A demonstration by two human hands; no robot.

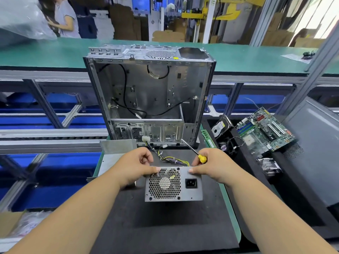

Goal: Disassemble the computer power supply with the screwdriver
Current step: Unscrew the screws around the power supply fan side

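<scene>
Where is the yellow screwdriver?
In the head view, the yellow-handled screwdriver is right of centre, gripped in the right hand, just above the grey metal power supply box.

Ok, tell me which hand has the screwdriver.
The right hand: the yellow-handled screwdriver is tucked in it while both grip the power supply; the left hand carries no tool.

Grey metal power supply box (173, 184) standing on dark foam mat (165, 226), honeycomb fan grille and black socket facing camera. Left hand (135, 165) gripping its top left edge; right hand (212, 165) pinching top right edge while holding yellow-handled screwdriver (197, 154) (shaft pointing up-left). Yellow-black wire bundle (172, 159) trailing behind box toward open silver computer case (149, 96). Green motherboard (266, 131) lying at right.
</scene>
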